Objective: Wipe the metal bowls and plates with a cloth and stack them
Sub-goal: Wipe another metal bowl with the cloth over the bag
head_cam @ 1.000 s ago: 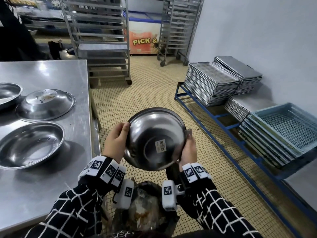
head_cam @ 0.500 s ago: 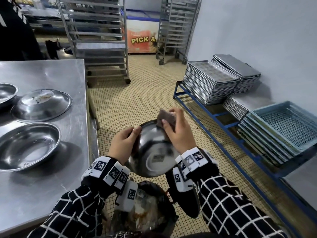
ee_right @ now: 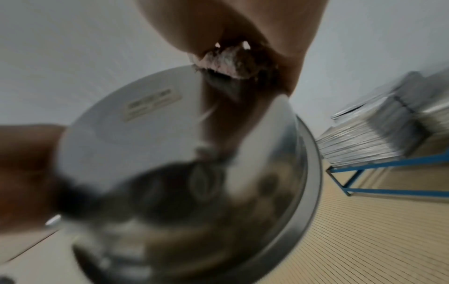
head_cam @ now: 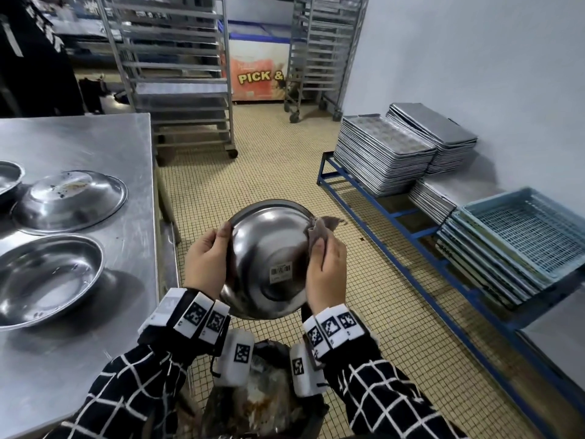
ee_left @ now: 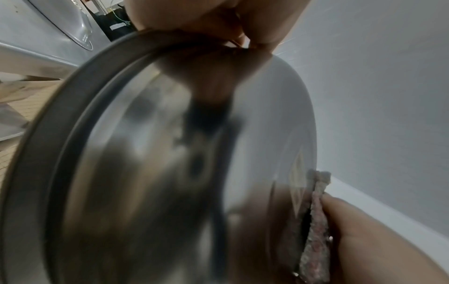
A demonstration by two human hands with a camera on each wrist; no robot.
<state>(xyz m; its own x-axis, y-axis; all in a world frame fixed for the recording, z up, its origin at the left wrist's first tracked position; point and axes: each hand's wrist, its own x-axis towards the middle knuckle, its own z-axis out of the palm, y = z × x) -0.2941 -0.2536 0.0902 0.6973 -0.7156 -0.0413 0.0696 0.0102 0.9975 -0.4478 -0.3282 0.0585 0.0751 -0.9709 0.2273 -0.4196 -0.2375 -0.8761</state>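
I hold a metal bowl [head_cam: 269,251] in the air in front of me, its underside with a barcode sticker [head_cam: 280,274] turned toward me. My left hand [head_cam: 207,258] grips its left rim. On the right rim my right hand [head_cam: 324,267] pinches a brownish cloth [head_cam: 319,231] against the metal. The left wrist view shows the bowl [ee_left: 157,163] up close, with the cloth [ee_left: 316,221] at its far edge. In the right wrist view the cloth [ee_right: 226,59] is bunched under my fingers on the bowl [ee_right: 194,182].
A steel table [head_cam: 95,359] at left carries an upright bowl [head_cam: 47,277], an upside-down bowl [head_cam: 69,201] and part of another bowl [head_cam: 8,177]. Below my hands stands a bin [head_cam: 262,400] with scraps. Stacked trays [head_cam: 383,153] and blue crates [head_cam: 522,239] sit on a blue rack at right.
My right hand with the cloth has slid from the bowl's top down to its right rim. The bowl has tipped so its sticker shows again.
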